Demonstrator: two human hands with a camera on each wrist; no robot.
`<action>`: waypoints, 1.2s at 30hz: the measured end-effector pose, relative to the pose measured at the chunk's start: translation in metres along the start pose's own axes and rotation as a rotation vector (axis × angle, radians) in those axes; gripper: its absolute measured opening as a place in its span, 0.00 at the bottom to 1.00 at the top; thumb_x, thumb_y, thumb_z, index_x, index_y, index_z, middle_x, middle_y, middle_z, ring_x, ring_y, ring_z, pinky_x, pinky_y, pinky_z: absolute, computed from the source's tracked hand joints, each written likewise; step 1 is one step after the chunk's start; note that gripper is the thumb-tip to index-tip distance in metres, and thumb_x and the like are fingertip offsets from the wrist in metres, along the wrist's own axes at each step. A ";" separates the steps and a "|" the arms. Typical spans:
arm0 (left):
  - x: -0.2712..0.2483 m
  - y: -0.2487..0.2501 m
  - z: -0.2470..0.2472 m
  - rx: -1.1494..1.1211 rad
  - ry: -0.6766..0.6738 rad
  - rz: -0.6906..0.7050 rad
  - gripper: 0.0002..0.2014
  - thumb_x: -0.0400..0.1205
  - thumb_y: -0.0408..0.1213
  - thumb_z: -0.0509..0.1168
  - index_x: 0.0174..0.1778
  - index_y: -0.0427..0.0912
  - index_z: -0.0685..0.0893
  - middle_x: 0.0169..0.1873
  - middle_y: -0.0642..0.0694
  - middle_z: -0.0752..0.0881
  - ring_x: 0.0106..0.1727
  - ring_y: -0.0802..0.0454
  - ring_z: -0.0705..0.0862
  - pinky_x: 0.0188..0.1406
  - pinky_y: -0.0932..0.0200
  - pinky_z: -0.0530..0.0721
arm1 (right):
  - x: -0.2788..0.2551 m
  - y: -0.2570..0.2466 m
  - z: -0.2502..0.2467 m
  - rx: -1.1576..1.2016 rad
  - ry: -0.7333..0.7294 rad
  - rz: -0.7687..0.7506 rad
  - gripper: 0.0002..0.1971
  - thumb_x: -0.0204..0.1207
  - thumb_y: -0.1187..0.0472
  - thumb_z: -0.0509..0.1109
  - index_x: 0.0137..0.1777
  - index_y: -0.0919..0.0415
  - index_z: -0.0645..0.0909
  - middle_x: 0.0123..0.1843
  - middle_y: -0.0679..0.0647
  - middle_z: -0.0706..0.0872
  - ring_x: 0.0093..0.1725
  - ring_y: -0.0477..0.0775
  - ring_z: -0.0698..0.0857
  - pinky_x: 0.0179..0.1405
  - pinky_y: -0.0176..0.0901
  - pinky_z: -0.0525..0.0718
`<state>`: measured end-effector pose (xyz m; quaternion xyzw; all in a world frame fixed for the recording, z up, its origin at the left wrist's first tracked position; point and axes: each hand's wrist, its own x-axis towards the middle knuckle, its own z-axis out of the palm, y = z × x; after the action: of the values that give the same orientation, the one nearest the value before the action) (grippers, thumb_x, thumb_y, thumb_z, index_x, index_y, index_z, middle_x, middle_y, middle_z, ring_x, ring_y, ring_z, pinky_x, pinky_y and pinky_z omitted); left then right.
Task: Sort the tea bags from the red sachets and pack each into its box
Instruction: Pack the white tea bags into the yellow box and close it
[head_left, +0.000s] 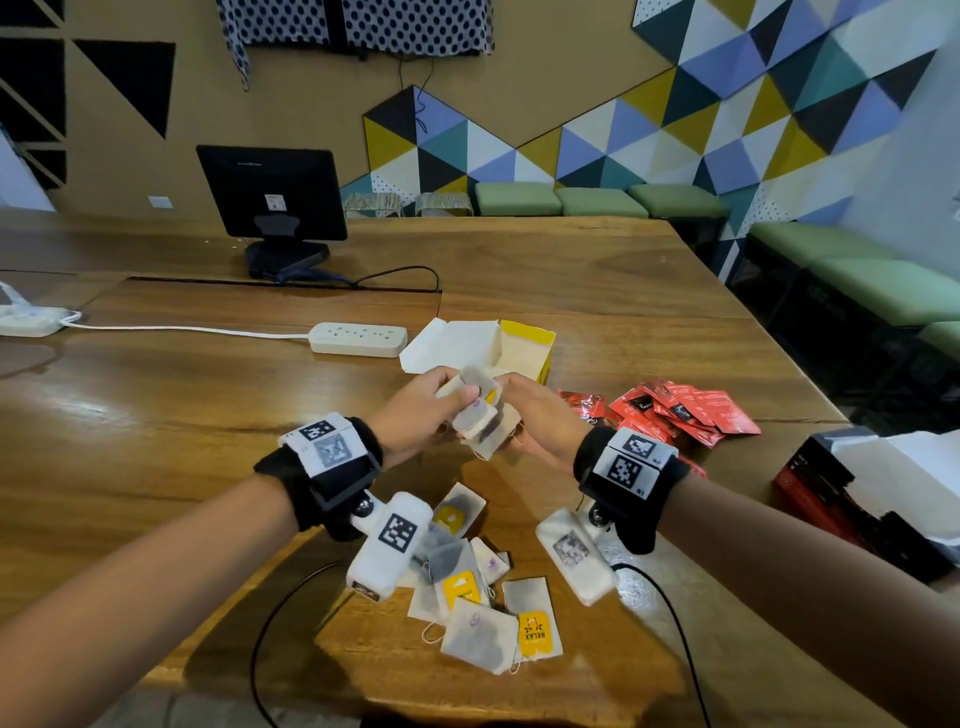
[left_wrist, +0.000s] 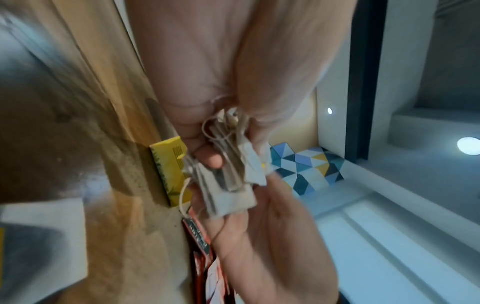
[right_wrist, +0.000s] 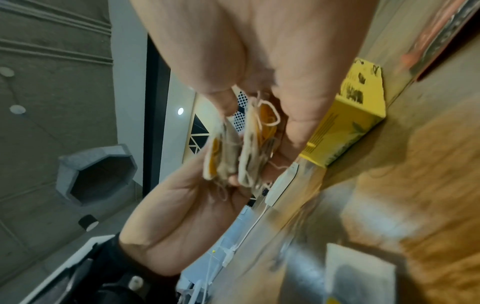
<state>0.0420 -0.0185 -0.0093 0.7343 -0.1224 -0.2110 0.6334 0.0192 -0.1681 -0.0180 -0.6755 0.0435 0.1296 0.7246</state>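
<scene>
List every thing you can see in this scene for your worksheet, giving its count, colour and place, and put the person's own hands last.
Held tea bags: a small bundle, white, between both hands.
Loose tea bags: several, white with yellow tags, near table edge.
Yellow box: one, open, beyond the hands.
Red sachets: a pile, right of the hands.
Dark box: one, black and red, far right.
Power strip: one, white, left of yellow box.
Monitor: one, black, far side.
Table: one, brown wood.
Left hand: grips the bundle.
Right hand: grips the bundle.

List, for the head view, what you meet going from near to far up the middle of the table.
Loose tea bags → bundle of tea bags held in both hands → open yellow box → monitor at the far edge.
</scene>
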 end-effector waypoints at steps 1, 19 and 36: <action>0.002 -0.001 0.003 0.031 0.026 0.004 0.10 0.85 0.35 0.58 0.60 0.36 0.74 0.53 0.36 0.81 0.51 0.45 0.80 0.52 0.48 0.81 | 0.001 -0.001 0.002 0.069 -0.018 0.005 0.14 0.85 0.55 0.54 0.63 0.61 0.74 0.49 0.57 0.83 0.44 0.52 0.83 0.42 0.44 0.83; 0.004 0.004 -0.007 0.441 0.288 0.313 0.08 0.72 0.38 0.75 0.37 0.44 0.81 0.36 0.46 0.83 0.38 0.52 0.80 0.39 0.55 0.80 | 0.011 0.000 -0.004 -0.397 0.141 -0.027 0.05 0.81 0.60 0.58 0.51 0.56 0.76 0.53 0.66 0.81 0.55 0.68 0.81 0.57 0.63 0.80; 0.008 0.007 0.024 0.109 0.011 -0.047 0.27 0.87 0.41 0.51 0.80 0.48 0.49 0.61 0.42 0.76 0.45 0.54 0.81 0.41 0.58 0.82 | 0.004 -0.009 0.001 -0.050 0.048 -0.014 0.28 0.73 0.75 0.51 0.71 0.53 0.66 0.50 0.63 0.74 0.47 0.58 0.75 0.44 0.45 0.76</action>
<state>0.0383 -0.0439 -0.0057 0.7717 -0.1132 -0.2147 0.5879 0.0251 -0.1673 -0.0101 -0.6967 0.0528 0.1095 0.7070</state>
